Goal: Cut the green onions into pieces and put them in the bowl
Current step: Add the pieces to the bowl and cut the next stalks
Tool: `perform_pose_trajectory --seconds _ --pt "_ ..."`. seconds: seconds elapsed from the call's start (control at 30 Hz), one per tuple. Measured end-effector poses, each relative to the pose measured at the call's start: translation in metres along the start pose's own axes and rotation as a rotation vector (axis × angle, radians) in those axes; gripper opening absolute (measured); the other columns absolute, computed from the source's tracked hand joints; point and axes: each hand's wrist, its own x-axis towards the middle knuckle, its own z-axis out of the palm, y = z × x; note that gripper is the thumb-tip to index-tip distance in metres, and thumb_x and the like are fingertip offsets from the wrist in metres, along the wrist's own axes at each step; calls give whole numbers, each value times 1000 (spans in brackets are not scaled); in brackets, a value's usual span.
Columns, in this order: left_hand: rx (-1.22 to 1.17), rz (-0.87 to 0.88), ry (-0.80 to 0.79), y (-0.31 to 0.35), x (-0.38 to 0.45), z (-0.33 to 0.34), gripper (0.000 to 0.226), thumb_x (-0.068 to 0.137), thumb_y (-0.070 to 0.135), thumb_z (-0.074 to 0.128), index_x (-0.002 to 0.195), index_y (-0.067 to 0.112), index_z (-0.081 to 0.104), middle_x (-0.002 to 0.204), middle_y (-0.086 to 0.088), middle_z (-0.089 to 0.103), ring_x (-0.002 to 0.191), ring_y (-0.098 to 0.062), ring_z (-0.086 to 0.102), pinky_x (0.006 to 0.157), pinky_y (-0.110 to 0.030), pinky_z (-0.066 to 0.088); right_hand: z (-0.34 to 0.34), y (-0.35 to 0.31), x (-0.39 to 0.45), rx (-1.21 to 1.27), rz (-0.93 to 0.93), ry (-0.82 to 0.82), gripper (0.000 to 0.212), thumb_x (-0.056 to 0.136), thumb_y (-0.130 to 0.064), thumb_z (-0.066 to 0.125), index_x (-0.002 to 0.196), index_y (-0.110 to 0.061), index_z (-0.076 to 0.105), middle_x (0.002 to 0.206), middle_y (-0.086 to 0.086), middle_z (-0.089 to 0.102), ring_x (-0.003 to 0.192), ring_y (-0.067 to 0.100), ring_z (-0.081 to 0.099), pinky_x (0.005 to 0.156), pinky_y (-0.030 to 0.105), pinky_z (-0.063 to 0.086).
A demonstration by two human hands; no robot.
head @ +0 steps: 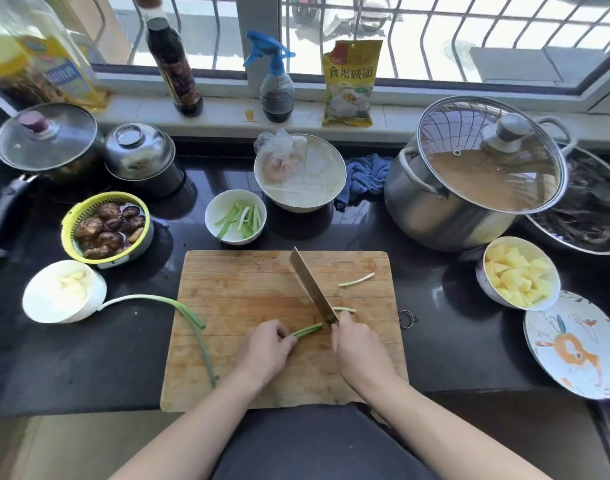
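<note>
Green onions (305,330) lie low centre of the frame on the cutting board (248,292); my left hand (265,348) pinches the stalks and my right hand (357,344) grips the knife (312,289). They seem light, limp and slick, so I would pin them just beside the blade. Cut lengths sit in the bowl (236,216) above.

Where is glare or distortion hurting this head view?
Head view: the white bowl at left is blown out by sun; window reflections streak the pot lid; wide-angle bending curves the edges; the hands, knife and cutting board stay clear.
</note>
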Motion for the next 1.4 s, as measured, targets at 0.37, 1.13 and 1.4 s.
perform_pose_trajectory --seconds 0.37,1.13,1.4 --pt "131 164 251 -63 -42 -25 32 88 31 68 118 21 64 105 8 56 106 -16 51 90 -34 46 18 17 -65 -17 -84 -66 23 104 -35 34 83 -27 30 59 -1 50 54 32 41 54 44 36" --pt "349 446 186 -29 -14 -21 18 79 6 71 71 10 56 76 -8 54 73 -31 52 60 -42 46 34 -44 -25 165 98 -51 19 104 -31 40 91 -18 44 83 13 67 77 39 62 63 42 44" --pt "272 559 189 22 4 4 6 85 16 65 85 17 60 91 2 55 86 -20 47 71 -34 42 -22 34 -38 318 288 142 21 104 -30 39 93 -16 51 76 9 63 73 35 60 68 44 49"
